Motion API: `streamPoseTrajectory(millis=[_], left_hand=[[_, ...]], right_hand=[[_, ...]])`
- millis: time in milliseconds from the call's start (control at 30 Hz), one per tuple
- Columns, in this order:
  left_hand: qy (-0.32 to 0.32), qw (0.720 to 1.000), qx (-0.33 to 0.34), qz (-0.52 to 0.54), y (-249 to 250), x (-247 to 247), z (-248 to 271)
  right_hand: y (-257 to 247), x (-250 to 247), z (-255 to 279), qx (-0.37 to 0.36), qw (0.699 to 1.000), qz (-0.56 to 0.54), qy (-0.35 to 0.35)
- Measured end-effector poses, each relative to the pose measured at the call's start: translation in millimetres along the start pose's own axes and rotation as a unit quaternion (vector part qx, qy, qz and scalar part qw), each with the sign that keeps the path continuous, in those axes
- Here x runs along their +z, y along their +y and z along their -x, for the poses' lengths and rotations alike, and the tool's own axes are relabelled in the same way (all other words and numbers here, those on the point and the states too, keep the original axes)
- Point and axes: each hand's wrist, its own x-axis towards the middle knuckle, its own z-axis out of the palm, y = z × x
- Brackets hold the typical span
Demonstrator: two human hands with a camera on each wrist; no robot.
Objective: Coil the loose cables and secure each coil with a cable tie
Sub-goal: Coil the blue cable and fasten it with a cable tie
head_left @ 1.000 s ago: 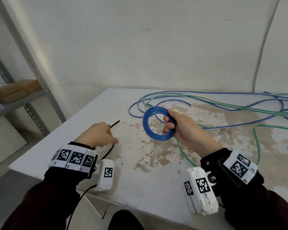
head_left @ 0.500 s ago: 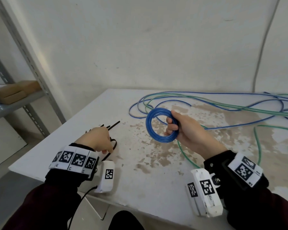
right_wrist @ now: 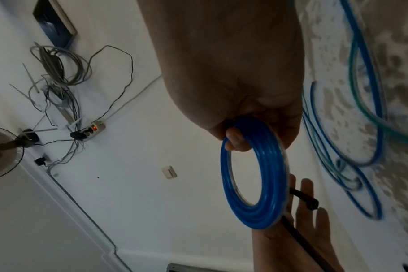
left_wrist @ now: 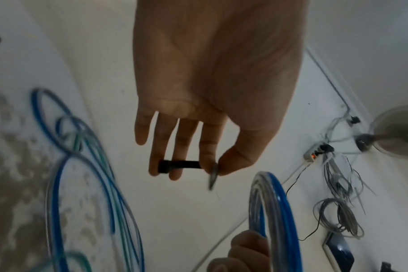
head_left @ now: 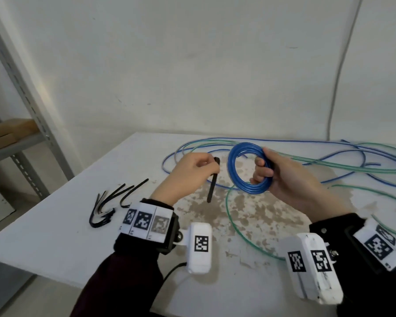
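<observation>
My right hand [head_left: 264, 170] grips a small blue cable coil [head_left: 234, 177] by its right side and holds it upright above the table [head_left: 55, 236]. In the right wrist view the blue coil [right_wrist: 254, 184] hangs from my curled fingers. Just left of the coil, my left hand [head_left: 206, 167] pinches a black cable tie [head_left: 213, 181] near its head, and the strap hangs down. The left wrist view shows the tie [left_wrist: 179, 164] between thumb and forefinger, the other fingers straight. Loose blue cable [head_left: 329, 143] and green cable [head_left: 229, 216] lie spread on the table behind.
Several spare black cable ties [head_left: 110, 202] lie on the table's left part. A grey metal shelf upright [head_left: 21, 88] stands at the left with a wooden board [head_left: 7, 131] on it. The table's front edge runs just below my wrists.
My left hand has lifted one tie from the pile and carried it right, up to the coil. My right hand has raised the coil slightly.
</observation>
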Motion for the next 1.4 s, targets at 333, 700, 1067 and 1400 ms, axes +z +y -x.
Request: streamPoseTrajectory(millis=[333,700,1067,1400], left_hand=[[-0.041,0.988,-0.019,0.148,0.3,73.6,-36.6],[0.039,0.994,-0.042,0.089,-28.9,74.2,-35.2],[0.064,0.996,0.007,0.063,-24.7,67.6,-28.7],[0.075,0.997,0.0,0.027,-28.4,65.1,-30.1]], right_hand=[[-9.3,-55.2,12.4,0.003,0.999,0.021,0.043],[-4.7,-56.4,13.4,0.002,0.998,0.05,0.025],[1.0,-51.6,17.3,0.011,0.992,0.119,-0.043],[-3.2,-50.9,21.1,-0.011,0.993,0.098,-0.06]])
